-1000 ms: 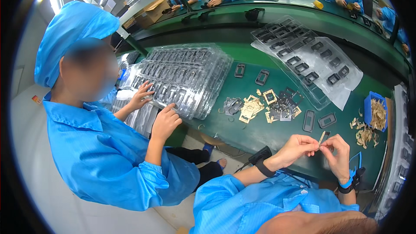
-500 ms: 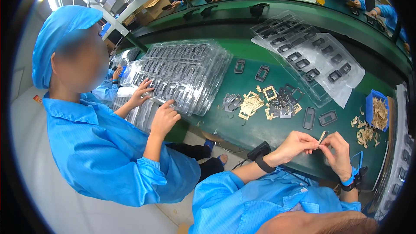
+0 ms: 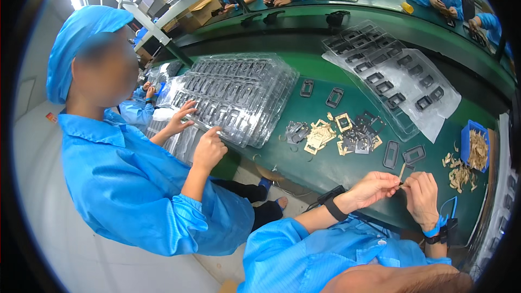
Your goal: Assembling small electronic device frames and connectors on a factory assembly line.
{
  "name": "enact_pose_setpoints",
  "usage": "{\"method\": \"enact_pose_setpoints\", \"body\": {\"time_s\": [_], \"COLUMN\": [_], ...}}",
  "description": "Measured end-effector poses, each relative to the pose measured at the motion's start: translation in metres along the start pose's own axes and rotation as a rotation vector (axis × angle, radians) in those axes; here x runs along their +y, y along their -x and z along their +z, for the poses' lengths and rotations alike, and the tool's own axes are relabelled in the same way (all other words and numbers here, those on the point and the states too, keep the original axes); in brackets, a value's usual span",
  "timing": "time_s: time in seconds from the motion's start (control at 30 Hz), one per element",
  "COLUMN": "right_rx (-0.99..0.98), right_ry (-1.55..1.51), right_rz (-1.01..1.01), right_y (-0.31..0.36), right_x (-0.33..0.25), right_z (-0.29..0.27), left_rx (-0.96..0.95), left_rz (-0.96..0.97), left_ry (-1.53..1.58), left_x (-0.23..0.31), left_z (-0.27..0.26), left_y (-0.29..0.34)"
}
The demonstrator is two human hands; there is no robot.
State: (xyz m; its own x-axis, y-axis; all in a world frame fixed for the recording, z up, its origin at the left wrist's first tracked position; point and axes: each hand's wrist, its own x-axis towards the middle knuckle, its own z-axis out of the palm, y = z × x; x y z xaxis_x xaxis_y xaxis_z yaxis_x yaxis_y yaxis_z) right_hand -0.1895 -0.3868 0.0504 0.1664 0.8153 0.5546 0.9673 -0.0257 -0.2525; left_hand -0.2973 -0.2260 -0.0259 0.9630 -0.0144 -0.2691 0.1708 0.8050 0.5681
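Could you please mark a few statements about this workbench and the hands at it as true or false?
1. Both the left hand and the right hand pinch a small tan strip between them. True.
2. The blue bin of tan scraps sits at the left end of the green table. False: it stands at the right end, beyond the right hand.
3. A co-worker's hands rest on a stack of clear plastic trays. True.
4. The left wrist is bare. False: it wears a black wrist strap.
5. The pile of tan and black frames lies in the middle of the table. True.
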Motion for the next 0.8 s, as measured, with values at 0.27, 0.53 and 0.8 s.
{"method": "enact_pose_setpoints", "body": {"time_s": [0.27, 0.53, 0.8], "right_rx": [0.276, 0.178, -0.196], "right_ry": [-0.123, 0.318, -0.463], "right_rz": [0.206, 0.431, 0.307], "right_y": [0.043, 0.081, 0.023], "right_x": [0.025, 0.094, 0.004], "right_z": [-0.013, -0.024, -0.016], "left_rx": [-0.047, -0.17, -0.664], "left_rz": [0.003, 0.433, 1.142], "left_ry": [0.128, -0.848, -1.86], "left_x": [0.011, 0.038, 0.039], "left_z": [-0.016, 0.007, 0.032], "left_y": [0.007, 0.029, 0.018]}}
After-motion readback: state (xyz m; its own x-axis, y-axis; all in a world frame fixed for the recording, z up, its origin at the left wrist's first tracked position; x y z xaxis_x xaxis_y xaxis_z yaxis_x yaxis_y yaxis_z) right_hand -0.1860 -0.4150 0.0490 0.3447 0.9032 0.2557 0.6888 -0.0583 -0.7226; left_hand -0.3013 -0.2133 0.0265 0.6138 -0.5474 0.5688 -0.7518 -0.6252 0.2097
